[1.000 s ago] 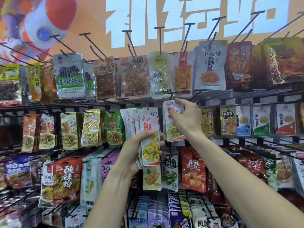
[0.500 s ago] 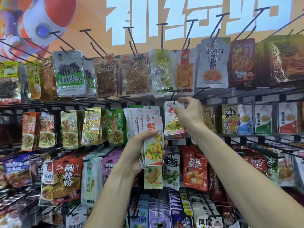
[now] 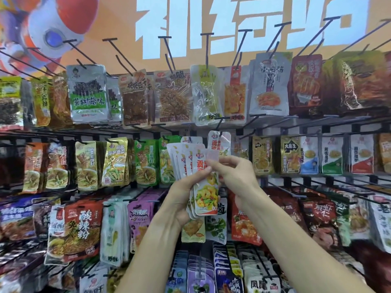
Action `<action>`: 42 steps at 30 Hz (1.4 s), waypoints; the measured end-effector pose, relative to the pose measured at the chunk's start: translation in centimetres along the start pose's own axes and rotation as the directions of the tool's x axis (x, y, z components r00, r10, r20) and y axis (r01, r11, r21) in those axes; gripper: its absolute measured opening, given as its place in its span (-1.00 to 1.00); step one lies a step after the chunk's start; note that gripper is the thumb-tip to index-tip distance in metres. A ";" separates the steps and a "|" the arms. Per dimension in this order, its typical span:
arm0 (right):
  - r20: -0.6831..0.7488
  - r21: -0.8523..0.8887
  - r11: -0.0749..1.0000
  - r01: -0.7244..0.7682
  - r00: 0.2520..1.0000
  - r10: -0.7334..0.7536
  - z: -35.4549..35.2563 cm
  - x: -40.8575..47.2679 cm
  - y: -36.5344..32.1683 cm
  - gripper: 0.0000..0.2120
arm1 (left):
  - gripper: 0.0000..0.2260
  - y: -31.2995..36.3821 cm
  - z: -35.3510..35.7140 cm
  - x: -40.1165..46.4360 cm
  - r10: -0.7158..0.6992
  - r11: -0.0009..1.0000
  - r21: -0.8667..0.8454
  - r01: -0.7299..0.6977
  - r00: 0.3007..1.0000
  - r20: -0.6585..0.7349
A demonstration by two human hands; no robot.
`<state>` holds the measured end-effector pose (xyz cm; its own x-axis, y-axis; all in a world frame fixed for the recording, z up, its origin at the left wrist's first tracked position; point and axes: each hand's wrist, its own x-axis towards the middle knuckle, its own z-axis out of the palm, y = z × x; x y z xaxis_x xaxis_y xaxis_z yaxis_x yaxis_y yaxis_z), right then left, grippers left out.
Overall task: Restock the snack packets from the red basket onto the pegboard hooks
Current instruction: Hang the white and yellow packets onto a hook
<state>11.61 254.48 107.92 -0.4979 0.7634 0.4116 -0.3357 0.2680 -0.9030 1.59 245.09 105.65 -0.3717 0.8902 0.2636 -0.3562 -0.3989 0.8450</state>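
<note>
The right hand point(image 3: 234, 176) has come back down from the black wire hook point(image 3: 220, 123) above it, where half a second ago it was still working a packet on. That white glossy packet with the yellow-green food photo point(image 3: 218, 144) now hangs by itself just above both hands, so one more piece counts as stocked. The right thumb and forefinger now pinch the top edge of the front packet in the fanned stack of matching white snack packets point(image 3: 205, 187). The left hand point(image 3: 182, 199) grips that stack from below, thumb across the front and fingers curled behind, as it did a second ago. My reading is that the next packet is being peeled off the fan for the same hook; the thin punched tab will need lining up with the hook tip.

The red basket is not in view, so how much stock remains there I cannot tell.

Around the hands, the display is a dark wire rack of rows of hooks. Beside the left hand hang green and gold pickled-vegetable packets point(image 3: 114, 161); below it, a red noodle packet with large black characters point(image 3: 81, 229). Beyond the right hand hang small blue, green and red-banded packets point(image 3: 332, 155). High above both hands is an orange wall sign with big white characters point(image 3: 211, 28).
</note>
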 end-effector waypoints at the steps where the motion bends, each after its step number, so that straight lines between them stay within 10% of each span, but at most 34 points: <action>1: -0.015 0.035 0.999 -0.005 1.000 0.005 -0.1 0.2 0.1 -0.76 | -0.64 -0.3 0.1 0.0 -0.002 1.000 -0.008 0.002 1.000 0.006; 11: -0.274 -0.149 0.931 0.332 0.891 -0.362 -0.8 4.0 -1.0 -0.71 | -0.66 0.4 0.9 0.3 0.054 0.998 -0.008 -0.056 0.991 -0.123; 35: -0.201 -0.700 0.684 0.204 0.863 -0.464 0.1 7.2 -0.8 -0.72 | -0.81 1.7 0.3 0.5 0.038 0.999 0.025 -0.036 0.997 -0.072; 38: -0.183 -0.449 0.849 0.279 0.901 -0.393 -0.6 3.4 -0.5 -0.72 | -0.84 1.0 -0.1 0.6 0.027 0.999 0.049 -0.023 0.997 -0.069; 42: 0.027 -0.067 0.998 -0.001 1.000 0.003 -0.3 1.0 -0.5 -0.67 | -0.86 0.0 -0.5 1.1 0.010 0.999 0.033 -0.008 0.998 -0.061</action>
<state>11.52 255.29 108.75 -0.5200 0.7480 0.4124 -0.2807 0.3064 -0.9096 0.82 245.96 105.68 -0.4272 0.8708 0.2434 -0.3247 -0.3989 0.8576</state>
